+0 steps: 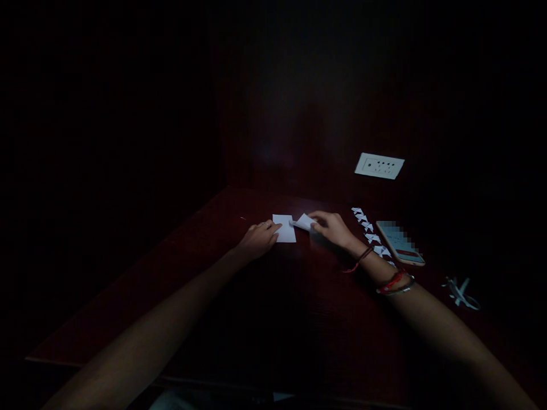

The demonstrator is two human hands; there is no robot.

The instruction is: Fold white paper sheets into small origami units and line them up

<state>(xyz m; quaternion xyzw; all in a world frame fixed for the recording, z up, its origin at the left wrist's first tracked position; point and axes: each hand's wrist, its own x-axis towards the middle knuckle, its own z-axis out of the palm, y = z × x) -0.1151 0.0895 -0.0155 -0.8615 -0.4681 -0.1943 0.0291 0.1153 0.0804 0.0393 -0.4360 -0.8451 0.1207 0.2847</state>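
Note:
On the dark red table (265,307) lies a small white sheet of paper (285,229). My left hand (258,239) rests on its left edge, fingers curled and pressing it down. My right hand (332,228) pinches a second, smaller white paper piece (304,222) just right of the sheet, lifted slightly at an angle. Red thread bands and a bangle circle my right wrist (393,282).
A row of several small folded white paper shapes (371,233) runs along the right, beside a phone (400,243) lying flat. More white paper scraps (460,292) sit at the far right. A white wall socket (379,165) is behind. The room is very dark.

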